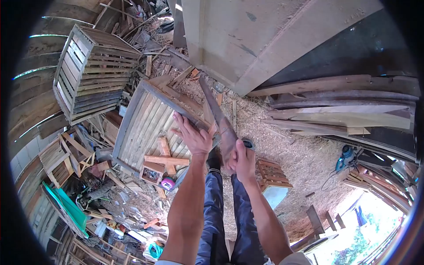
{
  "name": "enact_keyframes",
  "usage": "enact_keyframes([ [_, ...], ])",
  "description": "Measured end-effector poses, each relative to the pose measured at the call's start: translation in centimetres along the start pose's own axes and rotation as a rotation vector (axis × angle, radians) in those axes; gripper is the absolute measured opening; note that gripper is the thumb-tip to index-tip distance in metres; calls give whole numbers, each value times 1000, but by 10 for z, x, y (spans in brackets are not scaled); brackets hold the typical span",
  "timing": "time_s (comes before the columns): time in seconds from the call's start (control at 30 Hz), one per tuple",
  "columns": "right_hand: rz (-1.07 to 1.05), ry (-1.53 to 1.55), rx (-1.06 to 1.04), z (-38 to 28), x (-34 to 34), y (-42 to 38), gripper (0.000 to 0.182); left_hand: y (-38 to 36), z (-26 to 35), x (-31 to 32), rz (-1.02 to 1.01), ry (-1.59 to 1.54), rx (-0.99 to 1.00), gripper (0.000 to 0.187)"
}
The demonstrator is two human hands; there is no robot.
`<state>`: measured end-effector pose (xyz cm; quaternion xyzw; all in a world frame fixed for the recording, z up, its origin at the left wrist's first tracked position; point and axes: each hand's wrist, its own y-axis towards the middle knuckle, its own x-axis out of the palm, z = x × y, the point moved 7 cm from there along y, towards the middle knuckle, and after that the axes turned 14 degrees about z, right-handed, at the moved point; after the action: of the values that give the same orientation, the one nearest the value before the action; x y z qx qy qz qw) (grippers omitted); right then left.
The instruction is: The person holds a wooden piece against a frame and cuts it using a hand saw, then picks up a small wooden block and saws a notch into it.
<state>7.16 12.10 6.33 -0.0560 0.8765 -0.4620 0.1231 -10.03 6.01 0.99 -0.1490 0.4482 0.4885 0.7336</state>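
Note:
My right hand [242, 160] is closed around the handle end of a handsaw [213, 100], whose long dark blade points away from me. The blade runs beside the right edge of a slatted wooden bench [140, 121]. My left hand [193, 134] lies on that edge with fingers spread, close to the blade. Next to its fingertips is a pale piece of wood [207, 113], partly hidden by the hand and the saw. Two crossed wooden strips [166, 159] lie on the bench, near a small box of metal bits [152, 172] and a purple tape measure [168, 183].
A slatted crate [104, 73] stands at the left back. Large boards [238, 39] lean at the top, with stacked planks [340, 117] to the right. A small slatted stool [272, 173] and a blue power tool [345, 158] sit on the sawdust-covered floor [296, 163].

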Motion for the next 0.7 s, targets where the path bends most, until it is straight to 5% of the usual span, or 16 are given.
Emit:
enact_keyframes([
  [0.03,34,-298,-228,-24,-6,-15,55,-1,-3,1,-3,13,4,70],
  [0.17,73,-689,-525,-71,-26,-108,35,-4,-4,1,26,17,34,72],
  [0.23,47,-745,-324,-81,-31,-151,31,-7,-9,2,30,4,34,72],
  [0.43,136,-709,-453,-52,20,-78,34,6,4,-2,-48,34,-74,71],
  [0.6,147,-656,-499,-44,29,-24,40,1,-7,6,40,23,36,73],
  [0.63,328,-471,-778,-51,24,-27,48,8,-5,8,60,19,80,73],
  [0.7,170,-353,-329,-4,3,-5,53,2,-9,6,51,14,51,75],
])
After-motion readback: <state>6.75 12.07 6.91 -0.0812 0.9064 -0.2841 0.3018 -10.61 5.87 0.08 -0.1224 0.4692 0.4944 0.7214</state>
